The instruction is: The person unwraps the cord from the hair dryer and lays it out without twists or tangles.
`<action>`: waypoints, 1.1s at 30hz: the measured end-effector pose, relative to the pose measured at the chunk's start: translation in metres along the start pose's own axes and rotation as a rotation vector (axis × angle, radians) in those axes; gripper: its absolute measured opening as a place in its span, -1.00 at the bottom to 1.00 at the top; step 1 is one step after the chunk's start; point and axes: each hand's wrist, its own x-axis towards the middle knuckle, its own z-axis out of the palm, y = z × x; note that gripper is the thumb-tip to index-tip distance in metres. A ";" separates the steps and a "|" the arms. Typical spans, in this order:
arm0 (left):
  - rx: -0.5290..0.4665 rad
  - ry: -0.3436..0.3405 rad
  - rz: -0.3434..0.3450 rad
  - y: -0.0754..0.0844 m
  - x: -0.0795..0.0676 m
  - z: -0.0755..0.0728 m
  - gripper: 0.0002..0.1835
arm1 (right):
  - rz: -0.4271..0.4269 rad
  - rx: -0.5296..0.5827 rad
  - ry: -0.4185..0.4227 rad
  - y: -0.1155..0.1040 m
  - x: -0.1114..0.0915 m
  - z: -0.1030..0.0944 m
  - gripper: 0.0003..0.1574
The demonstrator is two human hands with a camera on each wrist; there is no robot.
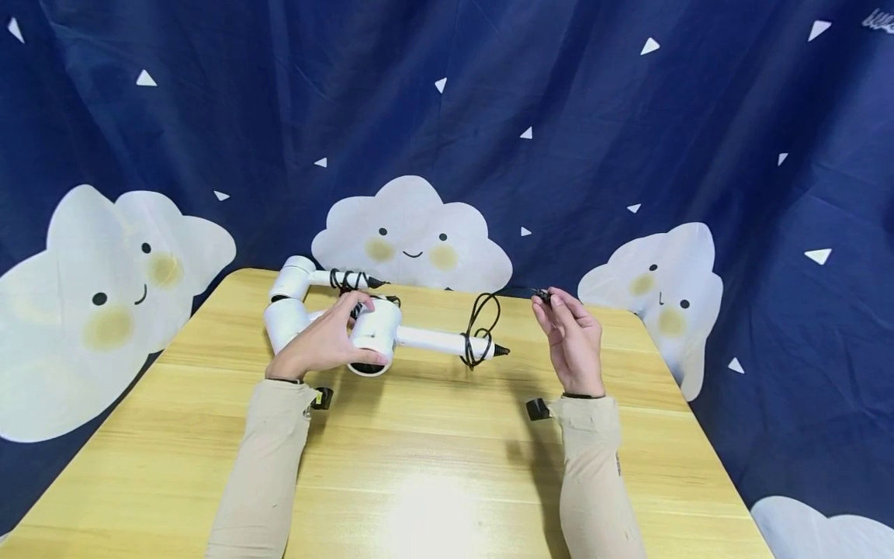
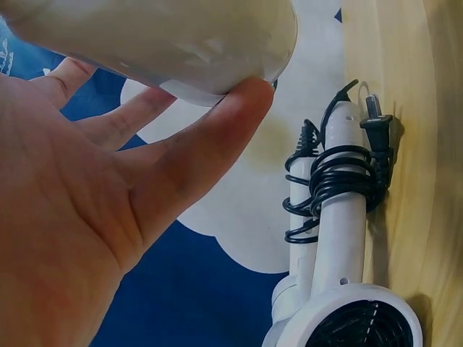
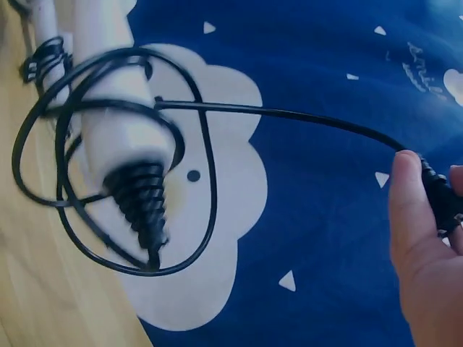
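Observation:
A white hair dryer (image 1: 375, 330) is held up over the table by my left hand (image 1: 324, 341), thumb on the near end of its head and fingers on the far side. Its handle points right, with a black cord (image 1: 471, 349) looped loosely round the handle's end. My right hand (image 1: 576, 345) pinches the black plug (image 3: 443, 199) of that cord, off to the right. From the handle the cord runs across to the plug, nearly straight in the right wrist view. The plug's prongs are hard to make out.
Two more white hair dryers lie at the table's back left: a far one (image 1: 292, 278) and a nearer one (image 1: 282, 324), their cords wound round the handles. A plug (image 2: 376, 134) sticks out from one. The wooden table (image 1: 433, 435) ends at a blue cloud-patterned curtain (image 1: 433, 46).

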 end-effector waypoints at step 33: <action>-0.015 0.020 -0.017 -0.004 0.003 0.003 -0.01 | 0.224 -0.020 -0.649 -0.014 -0.025 0.023 -0.62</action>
